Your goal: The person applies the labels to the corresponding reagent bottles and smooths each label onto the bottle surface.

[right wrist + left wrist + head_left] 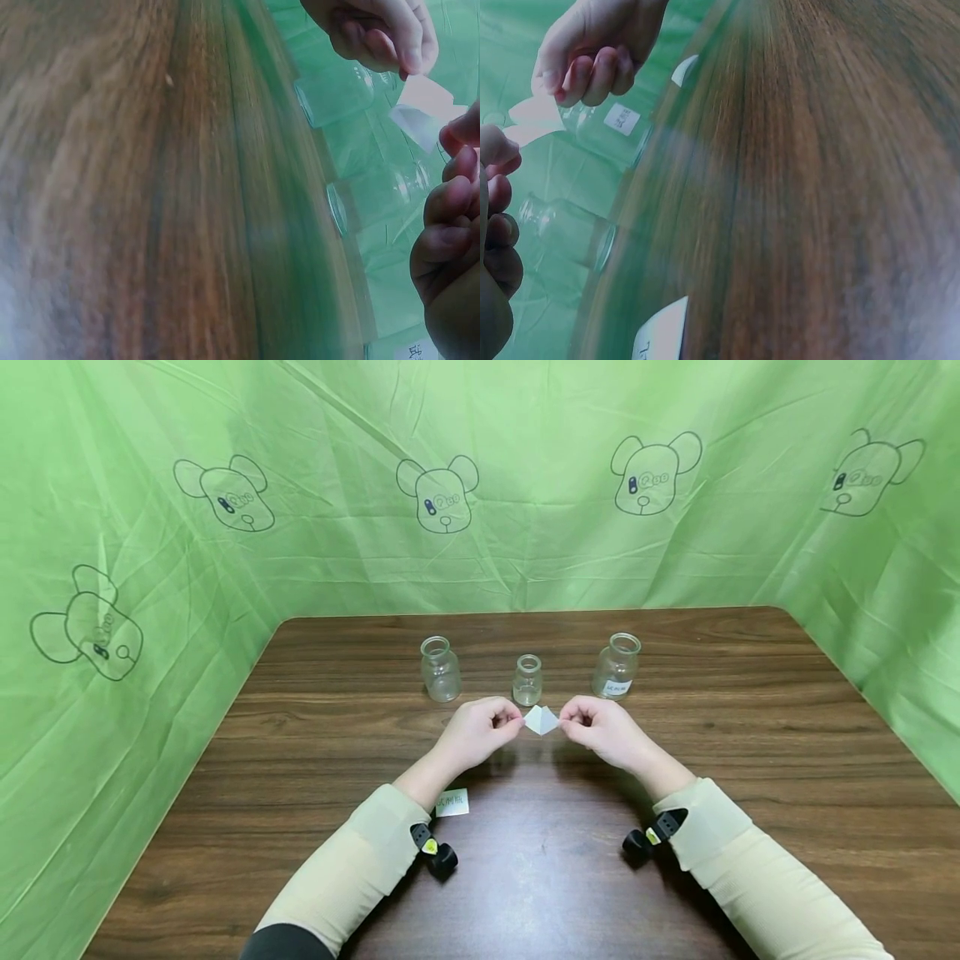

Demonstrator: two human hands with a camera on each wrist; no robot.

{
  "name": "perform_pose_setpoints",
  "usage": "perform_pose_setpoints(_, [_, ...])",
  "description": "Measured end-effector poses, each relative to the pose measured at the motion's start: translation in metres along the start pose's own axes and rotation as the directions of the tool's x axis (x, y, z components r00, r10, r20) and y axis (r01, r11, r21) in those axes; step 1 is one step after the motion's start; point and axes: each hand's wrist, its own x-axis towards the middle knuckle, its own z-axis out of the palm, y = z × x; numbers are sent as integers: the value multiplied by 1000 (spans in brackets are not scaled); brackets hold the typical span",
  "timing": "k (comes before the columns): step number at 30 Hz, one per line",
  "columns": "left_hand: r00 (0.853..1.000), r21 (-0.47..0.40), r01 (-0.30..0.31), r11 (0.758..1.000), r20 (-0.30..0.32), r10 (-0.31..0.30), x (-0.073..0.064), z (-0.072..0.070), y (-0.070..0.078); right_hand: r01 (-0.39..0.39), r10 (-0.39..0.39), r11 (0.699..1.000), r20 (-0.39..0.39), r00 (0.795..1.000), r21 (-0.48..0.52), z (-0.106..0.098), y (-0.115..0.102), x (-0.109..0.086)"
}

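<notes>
The left hand (478,732) and the right hand (609,734) pinch opposite ends of a bent white paper (542,722) just below the frame's centre, as I watch remotely; three bottles (441,675) stand farther up, and a written slip (454,803) lies left of lower centre.

And the left wrist (422,783) covered one end of the card (456,802), part of its first character lost! The left hand (482,728) and right hand (603,731) hid the pinched corners of the white paper (541,721). In the left wrist view the card ran off the bottom edge, and the label (621,118) on the jar (604,141) blurred past reading! In the right wrist view, the bottom edge swallowed most of that jar.
</notes>
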Motion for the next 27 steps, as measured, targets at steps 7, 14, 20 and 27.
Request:
perform_pose_setpoints(7, [1000,6,10,1000,1,-10,0,0,0,21,-21,1000,-16,1000,-3,-5,3,-3])
perform_pose_setpoints(14, [1000,26,8,1000,-1,-8,-2,-1,-3,20,-20,1000,-42,999,-4,-8,10,-7])
perform_pose_setpoints(20, [1000,31,26,999,-16,-26,-5,-3,-6,-56,55,998,-28,998,-8,-8,8,-8])
perform_pose_setpoints(27, [999,22,32,999,-31,-32,-6,-2,-9,-58,57,998,-20,998,-36,-15,-24,-16])
